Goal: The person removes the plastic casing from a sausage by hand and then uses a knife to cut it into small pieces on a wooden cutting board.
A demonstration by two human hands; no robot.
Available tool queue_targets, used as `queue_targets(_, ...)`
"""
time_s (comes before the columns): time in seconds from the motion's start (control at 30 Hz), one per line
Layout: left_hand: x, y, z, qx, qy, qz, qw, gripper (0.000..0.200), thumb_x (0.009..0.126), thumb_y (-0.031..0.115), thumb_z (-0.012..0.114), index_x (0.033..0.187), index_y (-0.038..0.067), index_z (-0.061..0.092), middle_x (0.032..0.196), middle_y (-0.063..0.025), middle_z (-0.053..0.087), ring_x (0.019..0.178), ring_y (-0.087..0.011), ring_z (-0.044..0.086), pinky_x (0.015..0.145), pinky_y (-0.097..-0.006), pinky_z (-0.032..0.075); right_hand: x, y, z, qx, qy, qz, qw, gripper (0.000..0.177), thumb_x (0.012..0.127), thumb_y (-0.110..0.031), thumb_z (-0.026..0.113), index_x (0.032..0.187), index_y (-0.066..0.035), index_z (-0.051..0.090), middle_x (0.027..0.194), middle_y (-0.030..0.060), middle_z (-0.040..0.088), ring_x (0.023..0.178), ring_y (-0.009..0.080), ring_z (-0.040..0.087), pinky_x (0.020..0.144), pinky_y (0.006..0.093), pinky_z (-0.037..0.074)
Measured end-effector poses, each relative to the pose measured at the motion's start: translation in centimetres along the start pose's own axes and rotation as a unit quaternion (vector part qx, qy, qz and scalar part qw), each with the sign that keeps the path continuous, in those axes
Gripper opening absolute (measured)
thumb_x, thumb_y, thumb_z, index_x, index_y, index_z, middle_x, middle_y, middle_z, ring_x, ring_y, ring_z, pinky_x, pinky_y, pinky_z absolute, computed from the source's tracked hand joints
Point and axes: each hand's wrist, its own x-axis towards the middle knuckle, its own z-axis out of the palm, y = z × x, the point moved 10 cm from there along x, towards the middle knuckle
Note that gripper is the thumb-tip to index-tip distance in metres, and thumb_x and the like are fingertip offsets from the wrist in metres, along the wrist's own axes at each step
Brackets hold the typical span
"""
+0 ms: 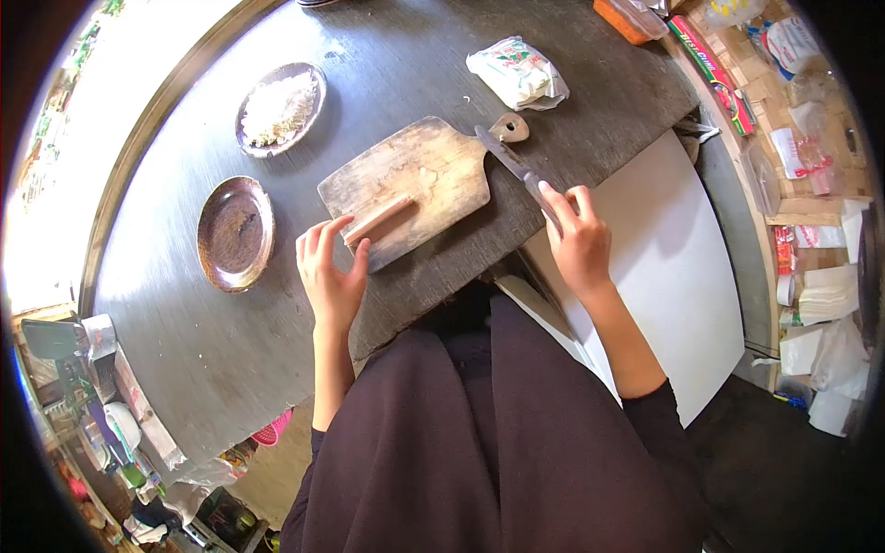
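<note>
A wooden cutting board (433,170) lies on the dark table, its handle pointing to the upper right. On its lower left part rests a brownish-pink stick-shaped piece (380,219). My left hand (330,267) is at the near end of this piece, thumb and fingers spread around that end; whether they touch it is unclear. My right hand (578,230) is closed around the handle of a knife (516,164). The blade points to the upper left, its tip near the board's handle. Small pale bits lie on the board.
Left of the board are an empty brown oval plate (236,234) and a plate of white shredded food (280,106). Beyond the board sits a white plastic bag (521,74). An orange container (631,20) stands at the far edge. The table's near edge (442,300) runs just before my lap.
</note>
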Motion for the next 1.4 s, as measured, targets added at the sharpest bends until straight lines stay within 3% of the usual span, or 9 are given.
queue_targets(0.23, -0.7, -1.5, 3.0, 0.062, -0.080, -0.021, 0.995, 0.054, 0.073, 0.024, 0.086, 0.122, 0.015, 0.068, 0.114, -0.0083, 0.062, 0.111, -0.0304, 0.054, 0.101, -0.0440, 0.041, -1.5, 1.4, -1.4, 0.031, -0.028, 0.004, 0.999, 0.048, 0.083, -0.003, 0.073, 0.129, -0.016, 0.066, 0.101, 0.0090, 0.056, 0.072, 0.0300, 0.066, 0.062, 0.0419, 0.054)
queue_targets(0.3, -0.8, -1.8, 3.2, 0.072, -0.077, -0.050, 0.993, 0.078, 0.066, 0.034, 0.091, 0.135, 0.019, 0.060, 0.124, -0.0100, 0.056, 0.119, -0.0317, 0.050, 0.104, -0.0465, 0.039, -1.6, 1.4, -1.5, 0.033, -0.029, 0.006, 0.999, 0.048, 0.083, -0.003, 0.073, 0.129, -0.016, 0.066, 0.101, 0.0089, 0.056, 0.072, 0.0299, 0.066, 0.062, 0.0419, 0.053)
queue_targets(0.5, -1.7, -3.5, 3.7, 0.081, -0.058, -0.108, 0.989, 0.103, 0.061, 0.039, 0.095, 0.149, 0.021, 0.044, 0.138, -0.0129, 0.046, 0.131, -0.0344, 0.041, 0.111, -0.0488, 0.031, -3.7, 0.9, -1.9, 0.037, -0.023, 0.039, 0.998, 0.051, 0.082, -0.001, 0.074, 0.129, -0.017, 0.066, 0.100, 0.0089, 0.056, 0.073, 0.0294, 0.065, 0.062, 0.0416, 0.053)
queue_targets(0.73, -1.4, -3.2, 3.5, 0.072, -0.073, -0.111, 0.989, 0.104, 0.062, 0.037, 0.094, 0.150, 0.020, 0.042, 0.141, -0.0130, 0.043, 0.133, -0.0350, 0.040, 0.112, -0.0497, 0.030, -4.7, 0.8, -4.2, 0.044, -0.004, 0.050, 0.998, 0.052, 0.080, 0.000, 0.075, 0.129, -0.017, 0.066, 0.101, 0.0097, 0.057, 0.074, 0.0285, 0.065, 0.063, 0.0413, 0.054)
queue_targets(1.07, -1.2, -2.9, 3.8, 0.065, -0.072, -0.058, 0.994, 0.103, 0.065, 0.037, 0.093, 0.152, 0.018, 0.040, 0.161, -0.0210, 0.026, 0.151, -0.0429, 0.017, 0.121, -0.0561, 0.017, -6.7, 0.1, -2.9, 0.048, 0.007, 0.071, 0.996, 0.052, 0.080, 0.002, 0.075, 0.128, -0.017, 0.067, 0.100, 0.0100, 0.056, 0.075, 0.0305, 0.065, 0.064, 0.0415, 0.053)
queue_targets(1.27, -1.2, -3.1, 4.1, 0.055, -0.085, -0.054, 0.993, 0.103, 0.066, 0.037, 0.093, 0.152, 0.018, 0.040, 0.162, -0.0204, 0.024, 0.153, -0.0428, 0.014, 0.122, -0.0582, 0.014, -5.9, -0.1, -4.0, 0.147, 0.095, 0.071, 0.982, 0.033, 0.088, 0.000, 0.071, 0.121, -0.003, 0.065, 0.094, 0.0109, 0.064, 0.080, 0.0233, 0.068, 0.066, 0.0339, 0.054)
queue_targets(1.33, -1.2, -3.0, 4.3, 0.054, -0.088, -0.052, 0.993, 0.103, 0.066, 0.037, 0.093, 0.152, 0.019, 0.040, 0.162, -0.0200, 0.024, 0.153, -0.0426, 0.014, 0.122, -0.0585, 0.014, -7.1, 3.5, 2.6, 0.498, 0.026, 0.301, 0.813, 0.021, 0.099, -0.010, 0.065, 0.118, -0.001, 0.063, 0.088, 0.0095, 0.066, 0.065, 0.0146, 0.063, 0.054, 0.0271, 0.050)
queue_targets(1.37, -1.2, -3.1, 4.3, 0.059, -0.088, -0.050, 0.993, 0.103, 0.066, 0.037, 0.093, 0.152, 0.019, 0.040, 0.163, -0.0196, 0.024, 0.153, -0.0423, 0.014, 0.122, -0.0588, 0.014, -7.3, 3.5, 4.2, 0.520, -0.035, 0.353, 0.777, 0.022, 0.106, -0.020, 0.057, 0.116, -0.001, 0.057, 0.078, 0.0084, 0.064, 0.048, 0.0070, 0.050, 0.040, 0.0228, 0.038)
queue_targets(1.4, -1.2, -3.2, 4.3, 0.064, -0.088, -0.049, 0.993, 0.103, 0.066, 0.036, 0.093, 0.152, 0.019, 0.040, 0.163, -0.0193, 0.024, 0.153, -0.0420, 0.014, 0.122, -0.0591, 0.013, -7.3, 3.5, 4.5, 0.519, -0.032, 0.354, 0.777, 0.022, 0.106, -0.020, 0.057, 0.116, -0.001, 0.057, 0.078, 0.0084, 0.064, 0.048, 0.0070, 0.050, 0.040, 0.0228, 0.038)
